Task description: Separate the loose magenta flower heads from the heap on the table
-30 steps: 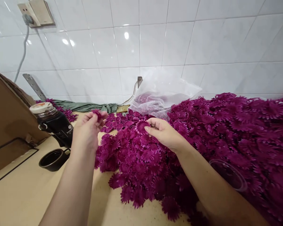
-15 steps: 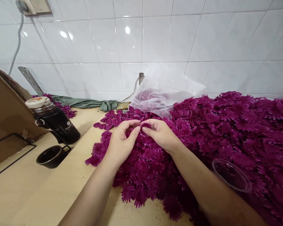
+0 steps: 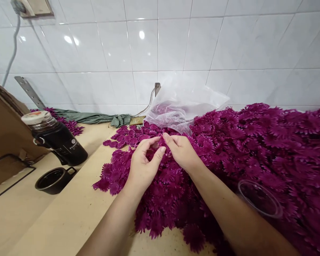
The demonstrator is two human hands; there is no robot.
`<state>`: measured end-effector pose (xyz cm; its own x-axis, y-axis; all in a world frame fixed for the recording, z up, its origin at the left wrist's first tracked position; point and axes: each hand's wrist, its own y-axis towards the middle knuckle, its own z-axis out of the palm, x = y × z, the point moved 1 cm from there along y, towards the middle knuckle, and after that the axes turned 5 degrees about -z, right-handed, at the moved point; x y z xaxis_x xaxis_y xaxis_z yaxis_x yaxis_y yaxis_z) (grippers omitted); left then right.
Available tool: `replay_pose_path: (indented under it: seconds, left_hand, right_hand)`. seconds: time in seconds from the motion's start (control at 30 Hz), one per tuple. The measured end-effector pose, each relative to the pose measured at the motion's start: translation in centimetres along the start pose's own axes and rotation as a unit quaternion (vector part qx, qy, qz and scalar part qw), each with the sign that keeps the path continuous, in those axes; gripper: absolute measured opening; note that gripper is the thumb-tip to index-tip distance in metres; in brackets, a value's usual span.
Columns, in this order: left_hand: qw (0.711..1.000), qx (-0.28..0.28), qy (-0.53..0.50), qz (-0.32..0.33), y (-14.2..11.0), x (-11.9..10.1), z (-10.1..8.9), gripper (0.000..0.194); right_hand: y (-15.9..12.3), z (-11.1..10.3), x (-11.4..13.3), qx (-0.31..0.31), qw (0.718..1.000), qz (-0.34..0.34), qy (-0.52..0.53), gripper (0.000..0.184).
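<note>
My left hand (image 3: 145,161) and my right hand (image 3: 183,150) meet above a heap of loose purple flower heads (image 3: 160,185). A small purple flower (image 3: 163,143) is between their fingertips, mostly covered by the fingers. My right hand pinches it with the thumb on top. The left fingers curl around its near side, the thumb a little apart from the index finger. Flatter purple flower discs (image 3: 125,136) lie just beyond my left hand. Behind the hands, a translucent plastic bag (image 3: 173,110) has some purple inside.
A black flask (image 3: 60,138) with a white lid and a black cup (image 3: 53,180) stand at the left. A cardboard box (image 3: 8,131) is beyond them. A clear round plastic lid (image 3: 260,199) lies on the flowers at right. Green cloth (image 3: 88,116) runs along the tiled wall.
My right thumb has moved up over the flower, which is now more covered. The left thumb has lifted from it somewhat. The whole view has shifted slightly.
</note>
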<state>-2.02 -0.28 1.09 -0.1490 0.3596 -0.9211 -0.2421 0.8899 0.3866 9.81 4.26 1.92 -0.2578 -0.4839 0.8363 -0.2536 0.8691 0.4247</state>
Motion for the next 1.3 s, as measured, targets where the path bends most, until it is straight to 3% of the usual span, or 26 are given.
replay_pose_path:
  seconds: [0.13, 0.27, 0.4, 0.5, 0.57, 0.63, 0.7, 0.73, 0.9, 1.1, 1.17, 1.3]
  left_hand:
    - [0.999, -0.013, -0.036, -0.025, 0.0, 0.2, 0.0, 0.014]
    - [0.972, -0.042, -0.200, -0.120, 0.5, 0.8, -0.5, 0.010]
    - [0.917, -0.132, -0.311, -0.213, 1.7, 1.5, -2.7, 0.009]
    - [0.907, -0.196, -0.324, -0.182, 2.1, 1.6, -4.5, 0.010]
    - [0.939, -0.157, -0.276, -0.128, 1.8, 1.3, -4.8, 0.011]
    - [0.979, -0.053, -0.184, -0.077, 1.1, 0.7, -4.0, 0.019]
    - [0.994, 0.041, -0.097, -0.040, 0.3, 0.1, -2.7, 0.026]
    - [0.995, 0.058, -0.072, -0.033, 0.1, 0.0, -2.2, 0.026]
    - [0.988, 0.024, -0.127, -0.085, 0.2, 0.8, -1.7, 0.013]
    - [0.953, -0.093, -0.249, -0.145, 1.4, 1.7, -4.0, 0.029]
    - [0.961, -0.078, -0.228, -0.133, 1.3, 1.4, -4.1, 0.029]
    - [0.989, 0.036, -0.118, -0.081, 0.4, 0.4, -2.6, 0.020]
  right_hand:
    - [-0.3, 0.5, 0.6, 0.056, 0.997, -0.028, 0.048, 0.041]
    - [-0.8, 1.0, 1.4, 0.137, 0.984, -0.026, 0.106, 0.015]
    - [-1.1, 0.8, 1.9, 0.162, 0.980, -0.041, 0.107, 0.010]
    - [-1.1, 0.4, 2.0, 0.144, 0.986, -0.045, 0.074, 0.012]
    - [-1.1, 0.4, 1.9, 0.134, 0.990, -0.040, 0.034, 0.014]
    - [-1.0, 0.5, 1.5, 0.122, 0.992, -0.032, -0.014, 0.019]
    - [-1.0, 0.7, 1.1, 0.107, 0.993, -0.027, -0.043, 0.026]
    - [-0.9, 0.9, 0.9, 0.102, 0.993, -0.025, -0.053, 0.029]
    - [-1.0, 1.4, 0.6, 0.117, 0.990, -0.044, -0.064, 0.030]
    - [-1.5, 1.4, 1.4, 0.178, 0.981, -0.071, -0.016, 0.023]
    - [-1.5, 1.3, 1.3, 0.173, 0.983, -0.050, -0.038, 0.025]
    - [-1.3, 1.4, 0.7, 0.160, 0.981, -0.034, -0.104, 0.030]
